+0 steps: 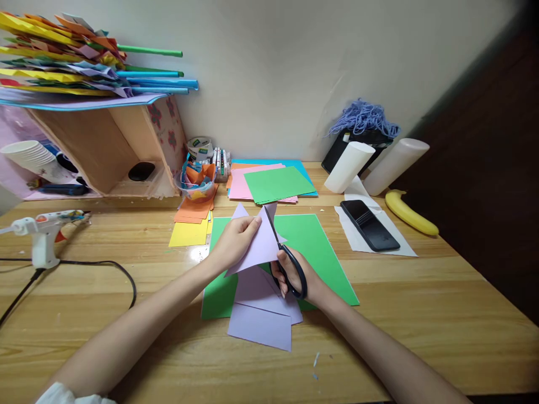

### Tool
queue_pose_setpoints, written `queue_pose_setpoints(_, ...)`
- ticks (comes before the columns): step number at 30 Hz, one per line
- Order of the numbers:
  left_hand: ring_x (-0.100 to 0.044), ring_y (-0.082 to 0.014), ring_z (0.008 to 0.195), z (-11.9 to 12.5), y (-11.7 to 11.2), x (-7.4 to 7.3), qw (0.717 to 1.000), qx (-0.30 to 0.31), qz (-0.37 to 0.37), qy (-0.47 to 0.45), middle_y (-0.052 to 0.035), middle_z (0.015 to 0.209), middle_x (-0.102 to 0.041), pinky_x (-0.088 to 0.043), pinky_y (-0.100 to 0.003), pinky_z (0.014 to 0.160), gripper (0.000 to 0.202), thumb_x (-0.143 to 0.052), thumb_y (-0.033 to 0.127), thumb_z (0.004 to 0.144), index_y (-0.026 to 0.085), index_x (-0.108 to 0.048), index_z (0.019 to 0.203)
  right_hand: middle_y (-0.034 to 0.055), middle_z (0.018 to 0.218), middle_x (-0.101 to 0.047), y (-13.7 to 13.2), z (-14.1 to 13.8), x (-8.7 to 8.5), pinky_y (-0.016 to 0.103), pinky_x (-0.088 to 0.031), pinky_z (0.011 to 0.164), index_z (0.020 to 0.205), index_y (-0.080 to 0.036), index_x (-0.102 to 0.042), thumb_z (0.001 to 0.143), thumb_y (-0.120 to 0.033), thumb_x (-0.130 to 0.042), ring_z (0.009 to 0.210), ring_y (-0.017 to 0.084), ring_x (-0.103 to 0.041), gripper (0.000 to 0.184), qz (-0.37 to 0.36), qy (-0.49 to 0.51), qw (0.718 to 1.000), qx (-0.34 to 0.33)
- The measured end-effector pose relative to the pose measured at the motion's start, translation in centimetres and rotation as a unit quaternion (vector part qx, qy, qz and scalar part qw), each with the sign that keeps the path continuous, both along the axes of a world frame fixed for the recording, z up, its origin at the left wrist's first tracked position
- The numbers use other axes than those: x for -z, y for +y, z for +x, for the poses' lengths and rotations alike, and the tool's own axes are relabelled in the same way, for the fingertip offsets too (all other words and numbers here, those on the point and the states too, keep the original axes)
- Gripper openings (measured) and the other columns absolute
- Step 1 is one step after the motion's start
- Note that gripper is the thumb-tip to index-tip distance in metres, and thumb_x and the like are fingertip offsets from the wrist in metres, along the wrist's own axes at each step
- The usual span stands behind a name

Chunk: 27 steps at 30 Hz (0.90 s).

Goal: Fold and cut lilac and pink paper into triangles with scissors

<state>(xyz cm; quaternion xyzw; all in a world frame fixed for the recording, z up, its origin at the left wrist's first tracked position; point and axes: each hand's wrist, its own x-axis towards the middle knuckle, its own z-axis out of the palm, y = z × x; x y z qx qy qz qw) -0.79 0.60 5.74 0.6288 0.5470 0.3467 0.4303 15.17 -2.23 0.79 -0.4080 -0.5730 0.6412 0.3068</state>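
My left hand [236,240] pinches a sheet of light purple paper [256,251], holding it above the table. In my right hand [297,272] is a pair of black-handled scissors [302,280], its fingers through the loops. The blades lie across the right part of the purple paper, pointing away from me and a little left. Under both hands a large green sheet [324,264] lies flat. Several cut purple pieces [261,325] rest on it, overlapping its front edge.
A glue gun [44,235] with a black cable stands at left. Orange [193,210] and yellow paper [187,233] lie beside a clear tub [197,188]. Behind is a coloured paper stack [280,184]. At right are a phone [370,224], a banana [410,213] and white rolls [349,166].
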Motion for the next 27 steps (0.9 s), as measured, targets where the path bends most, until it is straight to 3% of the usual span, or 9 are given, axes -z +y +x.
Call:
queue_pose_setpoints(6,-0.032,-0.0084,0.049,0.2,-0.2,-0.3,1.0,0.012,-0.02,-0.006,0.0038,0.054,-0.037,-0.025,-0.021,0.045,0.04,-0.039,0.049,0.083,0.017,-0.04,0.058,-0.0068,0.046,-0.038,-0.1,0.0,0.4,0.019,-0.039,0.034,0.066,-0.019,-0.038,0.071,-0.077,-0.029,0.033,0.007,-0.042,0.059,0.02,0.007,1.0,-0.006)
queue_pose_setpoints(19,-0.035,-0.0091,0.051,0.3,-0.2,0.3,0.999,0.03,-0.024,-0.028,0.0033,0.057,-0.04,-0.027,-0.022,0.047,0.04,-0.039,0.05,0.083,0.017,-0.042,0.061,-0.0089,0.047,-0.039,0.1,-0.1,0.8,0.018,-0.037,0.029,0.073,-0.02,-0.039,0.071,-0.073,-0.04,0.03,0.006,-0.04,0.053,0.002,0.001,0.999,0.034)
queue_pose_setpoints(24,-0.034,-0.01,0.052,0.3,-0.1,0.4,1.0,0.011,-0.002,0.006,0.0027,0.056,-0.038,-0.027,-0.023,0.048,0.039,-0.036,0.048,0.084,0.018,-0.038,0.059,-0.0094,0.044,-0.035,0.5,0.0,-0.3,0.019,-0.039,0.029,0.068,-0.021,-0.038,0.07,-0.076,-0.037,0.029,0.006,-0.037,0.055,-0.016,0.029,0.997,0.068)
queue_pose_setpoints(27,-0.036,-0.0113,0.054,0.4,-0.2,0.7,0.999,-0.001,0.02,0.032,0.0019,0.057,-0.041,-0.028,-0.023,0.049,0.04,-0.035,0.048,0.084,0.018,-0.039,0.058,-0.008,0.045,-0.038,0.6,0.2,-1.4,0.02,-0.04,0.033,0.064,-0.02,-0.04,0.071,-0.067,-0.047,0.032,0.006,-0.04,0.048,-0.009,0.012,0.998,0.056)
